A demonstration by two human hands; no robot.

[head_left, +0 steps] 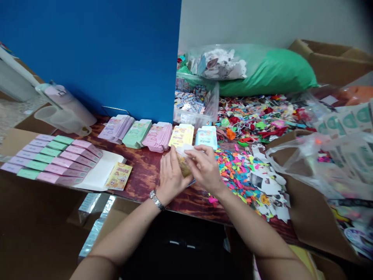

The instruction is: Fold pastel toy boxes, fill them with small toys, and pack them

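Observation:
My left hand point(171, 175), with a metal watch at the wrist, is wrapped round a small yellow box point(183, 163) above the table's front part. On the box's right side, my right hand point(205, 165) pinches the white flap point(184, 148) at its top. Just behind the hands lie flat yellow cartons point(181, 135) and light blue cartons point(206, 137). Further left are stacks of pink cartons point(157, 136), green cartons point(136, 133) and purple cartons point(116, 128). Another yellow box point(119, 176) lies at the table's front edge, left of my hands.
Rows of purple, green and pink boxes point(55, 157) lie on the left. Colourful small pieces point(236, 171) and paper cutouts point(269, 184) spread on the right. Behind stand a clear bin point(211, 105) and a green bag point(285, 70); a bottle point(71, 103) is at back left.

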